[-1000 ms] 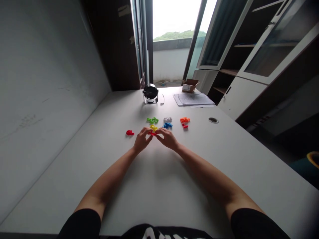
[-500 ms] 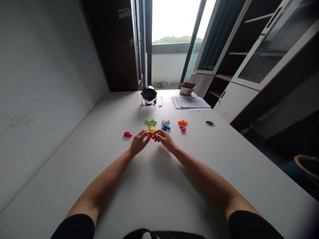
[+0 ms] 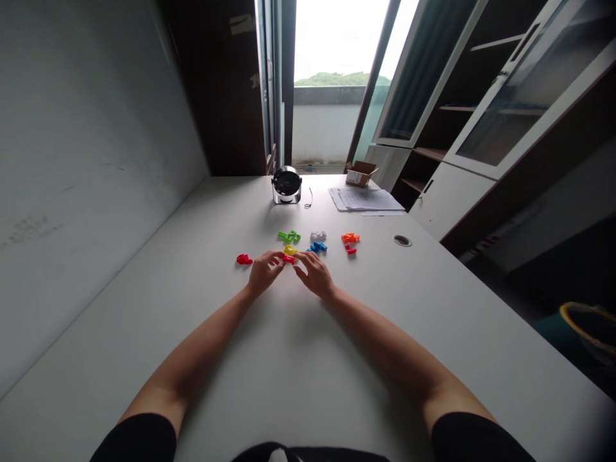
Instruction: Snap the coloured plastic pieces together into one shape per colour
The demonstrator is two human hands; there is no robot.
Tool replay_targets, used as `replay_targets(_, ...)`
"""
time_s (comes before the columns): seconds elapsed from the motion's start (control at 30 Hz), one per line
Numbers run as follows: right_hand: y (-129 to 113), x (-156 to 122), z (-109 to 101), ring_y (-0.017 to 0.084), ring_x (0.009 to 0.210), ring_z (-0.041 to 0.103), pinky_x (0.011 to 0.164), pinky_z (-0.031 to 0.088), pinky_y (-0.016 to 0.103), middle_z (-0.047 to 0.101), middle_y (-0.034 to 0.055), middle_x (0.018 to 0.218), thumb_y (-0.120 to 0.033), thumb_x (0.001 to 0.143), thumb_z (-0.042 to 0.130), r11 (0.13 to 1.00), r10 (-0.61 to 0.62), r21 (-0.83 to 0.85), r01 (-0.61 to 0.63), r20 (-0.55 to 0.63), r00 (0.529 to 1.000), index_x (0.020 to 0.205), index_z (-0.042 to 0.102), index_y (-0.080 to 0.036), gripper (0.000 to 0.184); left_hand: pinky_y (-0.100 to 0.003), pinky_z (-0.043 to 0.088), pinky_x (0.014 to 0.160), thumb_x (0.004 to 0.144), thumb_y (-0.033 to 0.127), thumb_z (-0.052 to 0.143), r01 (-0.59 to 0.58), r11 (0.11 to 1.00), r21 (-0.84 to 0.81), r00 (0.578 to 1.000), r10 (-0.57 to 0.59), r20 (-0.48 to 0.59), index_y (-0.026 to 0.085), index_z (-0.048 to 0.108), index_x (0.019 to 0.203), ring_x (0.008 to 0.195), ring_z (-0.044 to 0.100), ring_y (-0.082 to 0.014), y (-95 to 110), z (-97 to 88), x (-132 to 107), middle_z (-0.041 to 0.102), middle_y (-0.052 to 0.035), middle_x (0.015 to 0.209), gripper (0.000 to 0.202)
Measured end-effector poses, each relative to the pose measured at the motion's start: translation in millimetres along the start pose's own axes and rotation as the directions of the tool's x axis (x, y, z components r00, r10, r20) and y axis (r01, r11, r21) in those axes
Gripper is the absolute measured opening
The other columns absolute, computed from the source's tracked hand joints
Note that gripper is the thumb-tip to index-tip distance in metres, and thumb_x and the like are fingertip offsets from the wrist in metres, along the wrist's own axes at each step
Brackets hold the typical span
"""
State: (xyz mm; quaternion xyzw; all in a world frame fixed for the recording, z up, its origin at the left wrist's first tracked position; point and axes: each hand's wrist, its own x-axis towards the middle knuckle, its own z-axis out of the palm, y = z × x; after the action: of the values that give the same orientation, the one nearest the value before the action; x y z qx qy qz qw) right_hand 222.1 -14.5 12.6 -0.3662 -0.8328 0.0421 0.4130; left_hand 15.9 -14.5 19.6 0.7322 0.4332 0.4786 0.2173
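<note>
My left hand [image 3: 262, 272] pinches a small red plastic piece [image 3: 288, 258] at its fingertips, just above the white table [image 3: 298, 359]. My right hand [image 3: 312, 273] is close beside it, fingers loosely spread and off the piece. Beyond my fingers lie a yellow piece [image 3: 289, 249], a green piece [image 3: 289, 237], a blue piece [image 3: 317, 247], a white piece [image 3: 318, 236], an orange piece [image 3: 351, 237] and a small red piece [image 3: 351, 249]. Another red piece [image 3: 244, 259] lies alone to the left.
A small round black and silver device [image 3: 286, 185] stands at the table's far end, with a stack of papers [image 3: 366, 199] and a small cardboard box [image 3: 360, 173] to its right. A cable hole [image 3: 402, 240] sits right. A wall runs along the left, cabinets [image 3: 486, 122] on the right.
Both hands pinched the red piece together before. Now my right hand has let go and drawn slightly apart, and the piece stays in my left fingertips.
</note>
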Motion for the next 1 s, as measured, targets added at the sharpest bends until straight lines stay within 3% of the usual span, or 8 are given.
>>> replay_targets(0.17,-4,-2,7,0.025,0.106,0.06,0.091,0.052,0.041,0.066,0.0086,0.112,-0.022,0.098,0.052,0.998,-0.031,-0.054,0.033,0.031,0.999,0.127,0.057,-0.026,0.03,-0.03,0.055,0.073,0.089,0.042,0.063,0.126,0.975,-0.183,0.988,-0.107,0.111,0.019,0.069,0.104,0.081,0.069,-0.0176,-13,1.7,0,0.074,-0.0061,0.097,0.028)
replay_targets(0.43,-5,-2,4,0.024,0.101,0.062,0.09,0.052,0.04,0.068,0.0087,0.11,-0.024,0.099,0.052,0.992,-0.111,-0.058,0.116,0.084,0.99,0.131,0.055,-0.025,0.033,-0.029,0.053,0.075,0.088,0.044,0.063,0.219,0.923,-0.317,0.974,-0.187,0.128,0.014,0.069,0.101,0.079,0.066,-0.017,-21,6.0,1,0.072,-0.0073,0.09,0.033)
replay_targets(0.8,-3,-3,3,0.023,0.096,0.065,0.084,0.054,0.038,0.071,0.0063,0.106,-0.024,0.096,0.056,0.997,-0.008,0.08,0.007,0.009,1.0,0.126,0.059,-0.026,0.031,-0.03,0.053,0.073,0.085,0.035,0.066,0.292,0.846,-0.447,0.953,-0.22,0.207,0.014,0.069,0.101,0.075,0.064,-0.0151,-19,11.7,2,0.071,-0.0083,0.094,0.027)
replay_targets(1.0,-3,-2,1,0.022,0.095,0.065,0.084,0.054,0.038,0.071,0.0056,0.107,-0.025,0.096,0.056,0.994,0.016,0.109,-0.017,0.014,1.0,0.126,0.06,-0.026,0.03,-0.031,0.052,0.077,0.084,0.034,0.068,0.315,0.801,-0.509,0.945,-0.214,0.248,0.014,0.066,0.111,0.075,0.064,-0.0149,-14,9.6,3,0.072,-0.0083,0.093,0.033)
